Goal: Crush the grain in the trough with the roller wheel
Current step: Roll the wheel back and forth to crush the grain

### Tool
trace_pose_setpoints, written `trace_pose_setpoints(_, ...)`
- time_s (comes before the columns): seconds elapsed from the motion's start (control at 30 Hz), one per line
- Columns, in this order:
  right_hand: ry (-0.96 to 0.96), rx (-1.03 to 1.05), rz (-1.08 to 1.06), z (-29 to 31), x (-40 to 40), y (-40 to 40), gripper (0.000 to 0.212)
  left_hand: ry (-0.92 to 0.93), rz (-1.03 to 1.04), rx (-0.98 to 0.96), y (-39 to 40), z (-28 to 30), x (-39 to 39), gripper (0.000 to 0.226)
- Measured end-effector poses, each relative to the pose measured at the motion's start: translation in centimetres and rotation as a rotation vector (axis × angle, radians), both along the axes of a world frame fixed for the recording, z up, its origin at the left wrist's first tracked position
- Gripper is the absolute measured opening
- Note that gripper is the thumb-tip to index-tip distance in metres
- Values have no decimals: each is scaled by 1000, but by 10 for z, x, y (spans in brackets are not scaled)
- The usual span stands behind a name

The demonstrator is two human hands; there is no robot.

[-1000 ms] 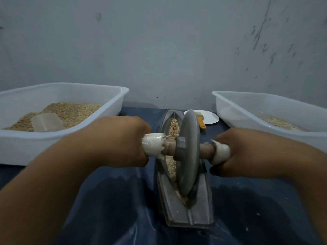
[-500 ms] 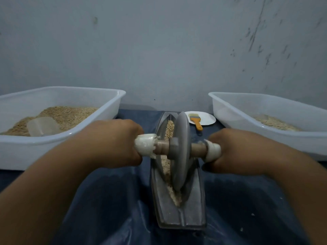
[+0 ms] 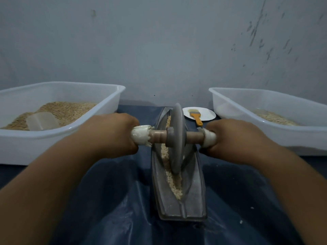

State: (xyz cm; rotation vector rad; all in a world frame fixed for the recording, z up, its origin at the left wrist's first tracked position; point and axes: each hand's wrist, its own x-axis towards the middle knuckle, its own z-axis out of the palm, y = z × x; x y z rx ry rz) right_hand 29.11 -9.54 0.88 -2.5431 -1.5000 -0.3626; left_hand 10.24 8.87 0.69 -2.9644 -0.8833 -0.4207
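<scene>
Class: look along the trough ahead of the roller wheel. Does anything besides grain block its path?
Nothing visible does. The roller wheel sits in the trough, and only grain lies in its groove. The brush rests on a plate beyond the trough.

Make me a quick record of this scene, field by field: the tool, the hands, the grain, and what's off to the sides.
tool: roller wheel standing on edge in the trough
left hand: grips the white-wrapped axle end left of the wheel
right hand: grips the white-wrapped axle end right of the wheel
grain: in the trough groove, in front of and behind the wheel
left tub: heaped grain with a clear scoop
right tub: thin grain layer
behind trough: white plate with an orange-handled brush
surface: dark blue sheet
</scene>
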Motion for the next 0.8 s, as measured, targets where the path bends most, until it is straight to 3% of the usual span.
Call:
trace_pose_setpoints(0.1, -66, 4, 14, -1, -2, 4, 20, 40, -14, -56, 1, 0, -2, 18)
trace_pose_setpoints(0.27, 347, -195, 99, 18, -7, -30, 32, 127, -71, -39, -6, 12, -22, 30)
trace_pose_setpoints(0.33, 387, -210, 110, 19, -8, -32, 35, 126, -91, -17, -7, 14, -23, 33)
trace_pose_setpoints(0.43, 182, -76, 44, 8, -3, -12, 21, 58, -44, 11, -2, 7, -11, 18)
trace_pose_setpoints(0.5, 15, 30, -20, -1, -3, 2, 19, 16, -24, 20, 1, 2, -3, 21)
trace_pose_setpoints(0.6, -81, 8, -1, -1, -2, 5, 17, 84, -29, -108, 3, 1, -5, 19)
trace_pose_setpoints(0.67, -5, -78, 46, 8, -3, -8, 17, 141, -53, -153, 2, 6, -14, 20)
trace_pose_setpoints(0.8, 374, -220, 91, 21, -8, -32, 38, 124, -86, -68, -5, 15, -23, 30)
